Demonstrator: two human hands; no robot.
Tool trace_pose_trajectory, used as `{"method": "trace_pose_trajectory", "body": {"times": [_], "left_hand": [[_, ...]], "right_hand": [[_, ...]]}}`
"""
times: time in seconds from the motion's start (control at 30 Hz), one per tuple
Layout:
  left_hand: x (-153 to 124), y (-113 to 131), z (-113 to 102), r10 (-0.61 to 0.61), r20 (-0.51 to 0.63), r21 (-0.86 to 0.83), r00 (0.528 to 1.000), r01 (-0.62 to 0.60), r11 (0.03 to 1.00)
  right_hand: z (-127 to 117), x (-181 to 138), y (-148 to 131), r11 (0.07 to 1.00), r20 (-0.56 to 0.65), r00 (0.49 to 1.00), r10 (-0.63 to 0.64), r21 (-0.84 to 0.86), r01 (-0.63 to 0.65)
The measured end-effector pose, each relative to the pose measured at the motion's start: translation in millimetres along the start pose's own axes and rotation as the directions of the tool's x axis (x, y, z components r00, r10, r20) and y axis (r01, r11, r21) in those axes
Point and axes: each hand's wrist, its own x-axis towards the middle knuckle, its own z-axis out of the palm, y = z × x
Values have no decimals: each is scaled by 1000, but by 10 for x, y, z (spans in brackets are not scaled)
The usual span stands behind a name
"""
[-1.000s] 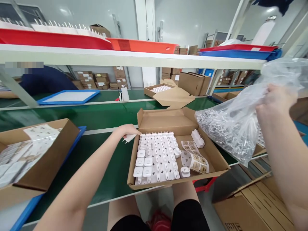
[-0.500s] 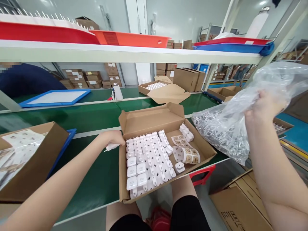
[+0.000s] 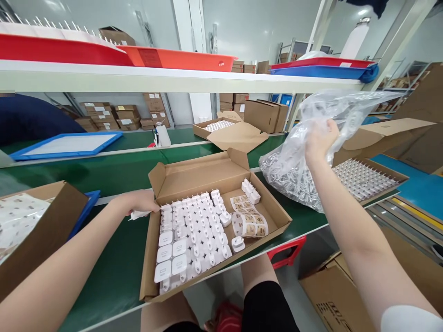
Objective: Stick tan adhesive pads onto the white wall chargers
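Observation:
My left hand (image 3: pixel 140 202) is closed at the back left corner of an open cardboard box (image 3: pixel 278 221), its fingers on the box's edge. A white piece (image 3: pixel 138 215), mostly hidden, shows under the palm; its kind is unclear. Inside the box, white plug adapters (image 3: pixel 194 230) stand in close rows, several turned flat side up. A strip of printed stickers (image 3: pixel 251 219) lies curled at the right, among a few loose adapters. My right hand (image 3: pixel 321 138) grips the gathered top of a clear plastic bag (image 3: pixel 290 175) full of small shiny metal-looking pieces, beside the box.
Another box of white pieces (image 3: pixel 367 180) sits open at the right. On the left are a carton with printed bags (image 3: pixel 44 221) and a blue-framed tray (image 3: pixel 69 144). A shelf (image 3: pixel 207 83) with trays crosses above the green bench (image 3: pixel 114 272). Someone's dark sleeve (image 3: pixel 38 120) shows at far left.
My right hand has brought the bag leftward, closer to the box, uncovering the box of white pieces at the right. The box under my left hand has shifted slightly left.

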Motion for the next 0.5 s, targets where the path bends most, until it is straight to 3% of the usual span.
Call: {"method": "trace_pose_trajectory", "body": {"times": [0.1, 0.2, 0.37, 0.5], "left_hand": [[8, -2, -5, 19, -20, 12, 1000, -19, 1000], [-42, -54, 68, 3, -52, 3, 999, -3, 1000], [-260, -191, 459, -45, -103, -83, 994, 36, 996], [-356, -274, 752, -57, -133, -247, 989, 23, 969]], "right_hand": [[94, -364, -27, 990, 60, 992, 108, -94, -103], [-33, -746, -64, 985, 224, 966, 126, -147, -94], [-757, -1068, -192, 980, 423, 906, 14, -185, 71], [-1182, -1131, -269, 929, 354, 933, -69, -318, 189]]}}
